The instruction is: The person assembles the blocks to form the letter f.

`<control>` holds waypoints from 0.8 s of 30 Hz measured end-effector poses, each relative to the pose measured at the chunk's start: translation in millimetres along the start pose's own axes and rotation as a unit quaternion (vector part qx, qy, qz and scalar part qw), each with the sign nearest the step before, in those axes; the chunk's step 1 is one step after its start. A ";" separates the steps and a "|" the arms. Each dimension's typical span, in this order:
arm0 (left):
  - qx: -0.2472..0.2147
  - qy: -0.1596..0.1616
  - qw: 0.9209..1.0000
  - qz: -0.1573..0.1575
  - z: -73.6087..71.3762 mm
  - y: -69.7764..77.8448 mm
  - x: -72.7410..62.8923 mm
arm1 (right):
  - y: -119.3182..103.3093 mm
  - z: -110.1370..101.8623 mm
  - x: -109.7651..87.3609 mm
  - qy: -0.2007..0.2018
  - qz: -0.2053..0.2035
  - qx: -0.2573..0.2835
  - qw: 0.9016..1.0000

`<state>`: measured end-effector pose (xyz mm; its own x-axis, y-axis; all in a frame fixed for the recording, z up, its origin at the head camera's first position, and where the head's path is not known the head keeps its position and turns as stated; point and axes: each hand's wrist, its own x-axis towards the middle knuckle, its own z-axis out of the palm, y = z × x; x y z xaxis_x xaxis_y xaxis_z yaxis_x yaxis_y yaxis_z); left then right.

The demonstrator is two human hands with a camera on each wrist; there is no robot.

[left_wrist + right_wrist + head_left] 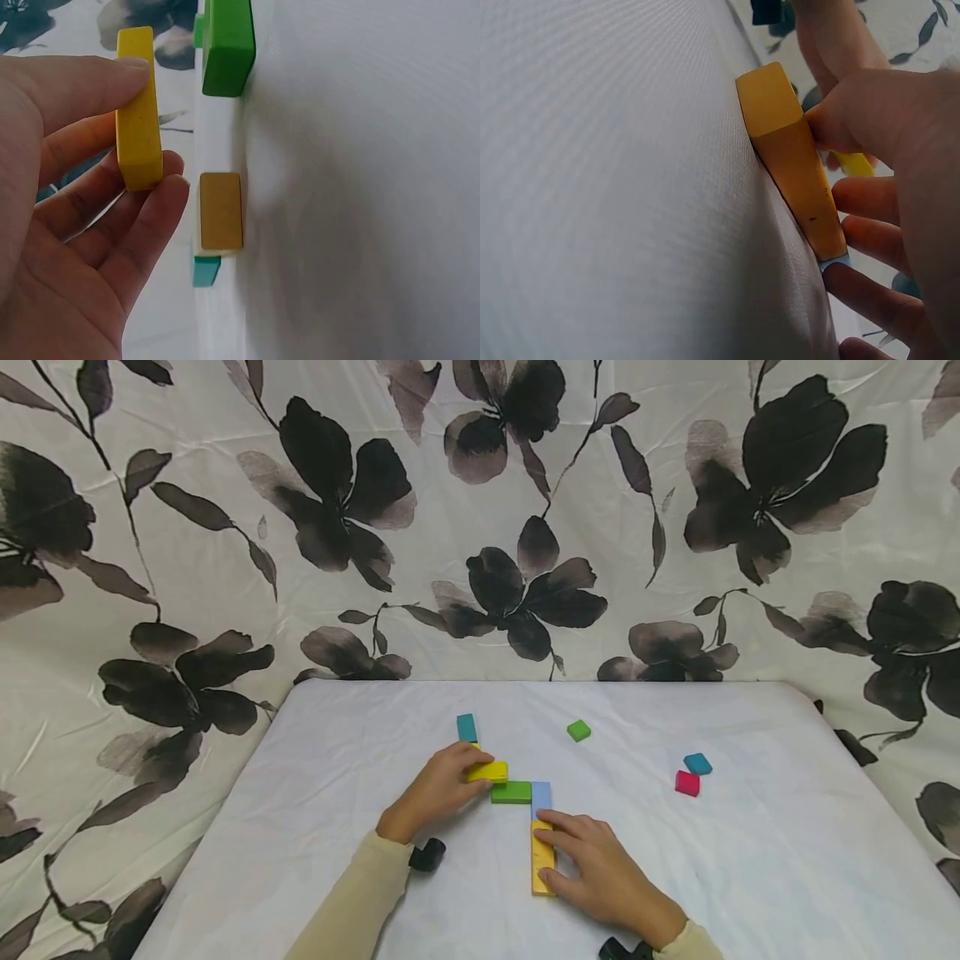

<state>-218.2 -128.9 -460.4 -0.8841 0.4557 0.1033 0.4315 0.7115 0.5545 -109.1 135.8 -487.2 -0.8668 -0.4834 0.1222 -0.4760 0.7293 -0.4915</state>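
Observation:
My left hand (pixel 435 789) pinches a yellow block (pixel 489 772) between thumb and fingers. In the left wrist view this yellow block (pixel 139 135) is held off the cloth. Just in front of it lies a green block (pixel 512 792), its end meeting a light blue block (pixel 541 797). An orange block (pixel 543 864) continues the line toward me, and the fingers and thumb of my right hand (pixel 600 868) rest on it. Beyond the left hand are a teal block (pixel 467 727) and a yellow edge, mostly hidden by the fingers.
A loose green block (pixel 578 730) lies toward the back. Farther right, a blue block (pixel 697 763) sits beside a red block (pixel 687 782). White cloth (pixel 787 860) covers the table, and a floral curtain (pixel 585 468) hangs behind its far edge.

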 end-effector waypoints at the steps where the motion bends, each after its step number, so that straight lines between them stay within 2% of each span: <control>1: 0.000 -0.001 1.000 0.001 0.7 0.7 1.1 | -0.1 -0.3 -0.3 -0.001 -0.001 -0.002 1.000; 9: -0.004 -0.013 1.000 -0.002 5.4 7.5 7.2 | 0.0 -0.8 -4.5 -0.002 -0.002 0.012 1.000; 14: 0.000 -0.018 1.000 -0.006 5.7 12.2 10.8 | -0.3 0.1 -6.1 0.009 -0.016 0.015 1.000; 24: 0.004 -0.037 0.999 0.030 2.8 20.4 27.3 | -1.3 2.3 -6.1 0.016 -0.022 0.013 1.000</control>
<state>-233.0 -100.4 -448.6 -0.8414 0.5352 0.0752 0.4851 0.6865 0.5417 -102.9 136.6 -489.3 -0.8494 -0.4993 0.1711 -0.5103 0.6940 -0.5080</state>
